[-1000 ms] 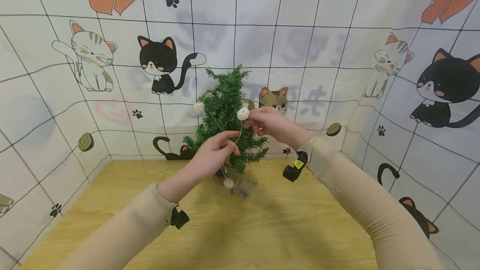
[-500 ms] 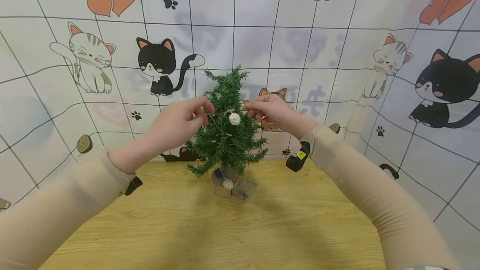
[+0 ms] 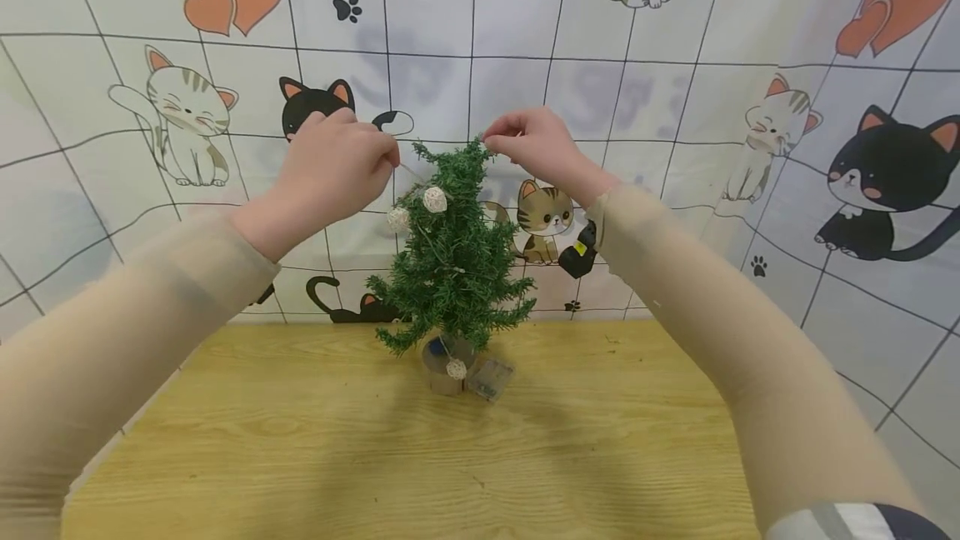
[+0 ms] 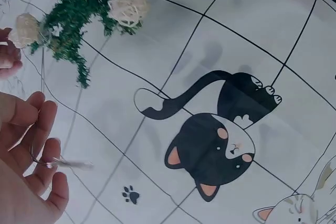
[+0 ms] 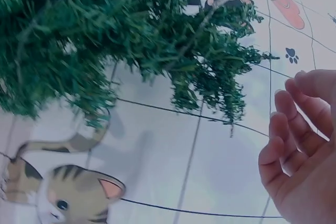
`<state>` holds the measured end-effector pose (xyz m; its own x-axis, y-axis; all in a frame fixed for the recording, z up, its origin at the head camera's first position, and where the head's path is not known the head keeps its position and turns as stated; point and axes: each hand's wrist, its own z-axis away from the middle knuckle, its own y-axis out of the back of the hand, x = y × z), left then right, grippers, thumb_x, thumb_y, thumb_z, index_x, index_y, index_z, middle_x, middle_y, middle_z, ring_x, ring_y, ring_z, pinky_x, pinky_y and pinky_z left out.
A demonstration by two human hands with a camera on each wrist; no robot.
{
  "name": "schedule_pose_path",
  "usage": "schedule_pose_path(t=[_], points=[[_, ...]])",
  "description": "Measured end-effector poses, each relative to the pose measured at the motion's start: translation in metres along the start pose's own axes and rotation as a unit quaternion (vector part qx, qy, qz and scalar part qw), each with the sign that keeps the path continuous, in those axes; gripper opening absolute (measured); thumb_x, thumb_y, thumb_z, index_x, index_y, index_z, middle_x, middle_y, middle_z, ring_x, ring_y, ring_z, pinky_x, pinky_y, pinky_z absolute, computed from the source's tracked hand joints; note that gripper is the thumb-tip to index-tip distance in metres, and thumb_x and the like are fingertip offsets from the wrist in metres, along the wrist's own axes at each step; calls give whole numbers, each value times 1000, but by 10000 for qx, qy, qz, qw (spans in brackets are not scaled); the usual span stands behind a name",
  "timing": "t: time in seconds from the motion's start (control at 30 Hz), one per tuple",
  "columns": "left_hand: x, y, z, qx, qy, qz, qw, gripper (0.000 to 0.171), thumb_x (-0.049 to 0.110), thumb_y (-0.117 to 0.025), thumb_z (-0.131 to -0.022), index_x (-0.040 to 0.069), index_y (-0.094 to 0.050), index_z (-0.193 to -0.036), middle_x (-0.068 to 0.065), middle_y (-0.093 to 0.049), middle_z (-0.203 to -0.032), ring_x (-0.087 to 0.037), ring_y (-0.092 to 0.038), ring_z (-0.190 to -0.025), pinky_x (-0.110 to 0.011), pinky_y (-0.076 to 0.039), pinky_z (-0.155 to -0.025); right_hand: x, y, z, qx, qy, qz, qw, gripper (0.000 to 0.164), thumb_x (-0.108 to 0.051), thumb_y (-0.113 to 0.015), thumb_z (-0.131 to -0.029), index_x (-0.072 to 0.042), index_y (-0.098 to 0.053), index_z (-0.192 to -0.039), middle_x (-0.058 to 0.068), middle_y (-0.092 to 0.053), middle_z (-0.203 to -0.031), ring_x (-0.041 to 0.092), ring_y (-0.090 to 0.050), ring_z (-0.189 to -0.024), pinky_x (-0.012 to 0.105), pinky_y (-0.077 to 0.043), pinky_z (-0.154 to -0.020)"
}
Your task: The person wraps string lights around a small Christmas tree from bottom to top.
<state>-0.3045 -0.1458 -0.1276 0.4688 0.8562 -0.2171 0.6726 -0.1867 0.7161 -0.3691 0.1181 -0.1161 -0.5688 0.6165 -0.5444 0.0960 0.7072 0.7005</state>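
Observation:
A small green artificial tree [image 3: 457, 265] stands in a round base [image 3: 447, 377], with a string of white woven balls on thin wire draped on it. My left hand [image 3: 337, 161] is left of the treetop, its curled fingers holding the thin wire [image 4: 42, 77] of the light string, which runs across the fingers in the left wrist view. One woven ball [image 3: 435, 199] hangs just below that hand. Another ball [image 3: 398, 219] sits lower left. My right hand [image 3: 542, 140] is at the treetop's right, fingers loosely bent; in the right wrist view nothing shows between them.
A further woven ball [image 3: 456, 369] hangs in front of the base. Beside it a small flat clear box [image 3: 492, 379] lies on the wooden table [image 3: 480, 465]. Behind the tree hangs a white gridded cloth [image 3: 435, 7] printed with cats and hearts.
Both hands have risen from the tree's middle to its top. The left hand has moved left and up with the wire, and the right hand has come off the ball it was holding.

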Motion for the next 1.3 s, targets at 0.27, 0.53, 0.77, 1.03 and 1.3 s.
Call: schedule_pose_path(t=[0.27, 0.53, 0.77, 1.03, 1.3], points=[[-16, -16, -20, 28, 259, 169, 9995, 33, 7, -42, -95, 12, -75, -96, -5, -70, -94, -29, -48, -101, -49, -34, -84, -13, -2, -21, -166, 397, 956, 9945, 27, -29, -55, -100, -14, -69, -118, -1, -64, -116, 16, -55, -108, 35, -44, -90], [-26, -39, -37, -778, 1053, 791, 9882, 39, 10, -38, -95, 14, -74, -107, -6, -69, -105, -32, -39, -121, -54, -26, -96, -10, -11, -33, -349, 585, 1164, 9909, 27, -19, -54, -100, -7, -68, -120, 7, -65, -120, 21, -57, -113, 35, -45, -94], [-29, -49, -53, -1662, 1574, 1432, 9629, 47, 10, -29, -97, 14, -69, -122, -14, -53, -136, -36, -28, -136, -55, -23, -97, -3, -19, -40, -440, 381, 1090, 9923, 31, -22, -52, -102, -8, -64, -126, 6, -60, -129, 22, -50, -123, 38, -41, -99], [-36, -65, -66, -1990, 1747, 2693, 9259, 52, 20, -21, -100, 11, -57, -137, -19, -48, -137, -37, -45, -111, -54, -24, -97, -3, -29, -43, -625, 122, 827, 9945, 34, -26, -49, -103, -9, -62, -129, 5, -60, -127, 19, -53, -118, 35, -42, -97], [-30, -64, -76, -2158, 2062, 3698, 8799, 80, 65, -14, -98, 11, -59, -135, -7, -24, -158, -29, -20, -144, -52, -21, -112, -2, -29, -49, -428, -124, 655, 9969, 33, -25, -50, -103, -7, -65, -126, 6, -61, -125, 18, -55, -114, 34, -44, -94]])
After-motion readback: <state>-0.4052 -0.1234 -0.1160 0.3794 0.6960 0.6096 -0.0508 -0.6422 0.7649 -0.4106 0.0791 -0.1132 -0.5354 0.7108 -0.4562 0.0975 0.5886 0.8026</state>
